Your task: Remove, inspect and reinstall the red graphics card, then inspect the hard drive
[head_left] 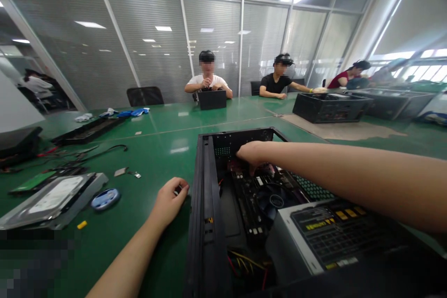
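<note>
The open case (204,223) lies on the green table (167,149), well short of the far edge. The right hand (253,154) reaches into its far end, fingers bent down at the board (244,195); whether they grasp anything there cannot be told. The left hand (171,200) rests on the table just beside the case's left wall, fingers loosely curled; I cannot tell whether they hold something small.

Inside the case, a round black fan (275,200) sits over the board, and red and yellow wires (240,263) lie at the near end. The power supply (331,233) fills the near right part, its dark label carrying yellow print and yellow boxes, too blurred to read.

Toward the table's left side lies a hard drive (84,195) with a white label (57,193), its print too small to read. Just beside it are a blue oval piece (105,199) and a yellow bit (82,225). Farther off lie cables (111,149), a long black panel (91,130) and blue gloves (134,112).

At the far edge, one person in white (213,81) sits behind a black box (212,102); another in black (277,84) sits near a second case (328,109), on a brown sheet (349,130).
</note>
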A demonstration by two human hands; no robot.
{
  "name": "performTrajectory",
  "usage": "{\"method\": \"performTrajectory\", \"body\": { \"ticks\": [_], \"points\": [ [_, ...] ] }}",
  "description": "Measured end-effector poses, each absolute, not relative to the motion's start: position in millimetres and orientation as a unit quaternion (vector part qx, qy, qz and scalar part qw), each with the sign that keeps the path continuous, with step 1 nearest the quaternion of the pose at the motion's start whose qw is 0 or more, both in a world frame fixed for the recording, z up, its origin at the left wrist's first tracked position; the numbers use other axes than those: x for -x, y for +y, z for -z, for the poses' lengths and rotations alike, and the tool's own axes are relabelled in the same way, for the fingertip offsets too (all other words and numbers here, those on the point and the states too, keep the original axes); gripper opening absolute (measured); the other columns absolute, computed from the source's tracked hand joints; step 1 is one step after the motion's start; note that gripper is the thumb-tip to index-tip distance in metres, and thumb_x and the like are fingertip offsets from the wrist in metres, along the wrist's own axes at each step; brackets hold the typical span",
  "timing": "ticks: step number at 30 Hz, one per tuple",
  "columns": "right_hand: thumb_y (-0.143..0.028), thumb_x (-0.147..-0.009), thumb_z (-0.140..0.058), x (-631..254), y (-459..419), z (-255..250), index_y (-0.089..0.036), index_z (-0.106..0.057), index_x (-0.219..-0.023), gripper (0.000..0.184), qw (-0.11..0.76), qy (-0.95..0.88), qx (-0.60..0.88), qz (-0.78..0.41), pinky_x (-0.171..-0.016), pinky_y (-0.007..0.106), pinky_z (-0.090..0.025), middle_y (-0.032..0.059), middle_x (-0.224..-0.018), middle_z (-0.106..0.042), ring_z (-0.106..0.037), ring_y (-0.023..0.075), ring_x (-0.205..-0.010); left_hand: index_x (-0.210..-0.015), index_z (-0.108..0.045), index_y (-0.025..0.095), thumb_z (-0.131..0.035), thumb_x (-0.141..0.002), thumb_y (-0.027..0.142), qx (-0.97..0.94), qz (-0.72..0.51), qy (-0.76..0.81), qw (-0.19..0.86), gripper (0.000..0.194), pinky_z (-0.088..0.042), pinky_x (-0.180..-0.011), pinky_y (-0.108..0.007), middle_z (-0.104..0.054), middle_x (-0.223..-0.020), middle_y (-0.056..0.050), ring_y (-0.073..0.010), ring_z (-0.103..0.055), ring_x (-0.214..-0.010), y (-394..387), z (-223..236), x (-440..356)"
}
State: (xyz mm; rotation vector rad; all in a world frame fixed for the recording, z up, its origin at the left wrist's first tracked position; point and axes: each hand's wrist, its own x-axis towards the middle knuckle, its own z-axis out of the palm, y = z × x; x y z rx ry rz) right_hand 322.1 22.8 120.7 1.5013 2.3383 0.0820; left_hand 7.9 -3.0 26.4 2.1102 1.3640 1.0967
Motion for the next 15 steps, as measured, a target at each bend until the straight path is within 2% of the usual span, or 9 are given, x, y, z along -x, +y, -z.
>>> {"method": "performTrajectory", "body": {
  "ticks": [2,7,10,15],
  "points": [
    [-0.032,-0.043,-0.092,-320,21,-125,-0.015,-0.076,-0.092,0.055,0.194,0.825,-0.529,-0.043,-0.068,0.036,-0.053,0.0111,-0.091,-0.075,-0.071,0.0296,-0.08,-0.075,-0.062,0.019,-0.055,-0.077,0.039,-0.774,-0.369,0.471,0.209,0.021,-0.048,-0.065,-0.031,-0.063,-0.076,-0.002,-0.0199,-0.057,-0.07,-3,-27,-7],
    [-0.028,-0.069,-0.076,-321,16,-140,-0.01,-0.075,-0.099,0.035,0.187,0.826,-0.525,-0.085,-0.071,0.035,-0.054,0.018,-0.096,-0.074,-0.072,0.0305,-0.087,-0.079,-0.06,0.019,-0.051,-0.08,0.036,-0.789,-0.348,0.462,0.206,0.019,-0.046,-0.068,-0.031,-0.061,-0.078,-0.002,-0.0204,-0.057,-0.075,-4,-25,-7],
    [-0.021,-0.073,-0.071,-322,16,-149,-0.007,-0.074,-0.101,0.031,0.183,0.824,-0.525,-0.105,-0.078,0.035,-0.054,0.022,-0.1,-0.073,-0.072,0.031,-0.093,-0.078,-0.059,0.019,-0.052,-0.081,0.035,-0.795,-0.34,0.458,0.203,0.017,-0.044,-0.07,-0.031,-0.06,-0.079,-0.001,-0.02,-0.056,-0.076,-5,-25,-7],
    [-0.017,-0.076,-0.07,-319,14,-155,-0.007,-0.074,-0.1,0.027,0.188,0.817,-0.532,-0.123,-0.083,0.035,-0.054,0.0231,-0.098,-0.073,-0.072,0.0308,-0.095,-0.077,-0.058,0.02,-0.048,-0.085,0.034,-0.801,-0.336,0.453,0.201,0.019,-0.043,-0.07,-0.03,-0.059,-0.079,-0.001,-0.0197,-0.056,-0.076,-4,-24,-7]
  ]
}}
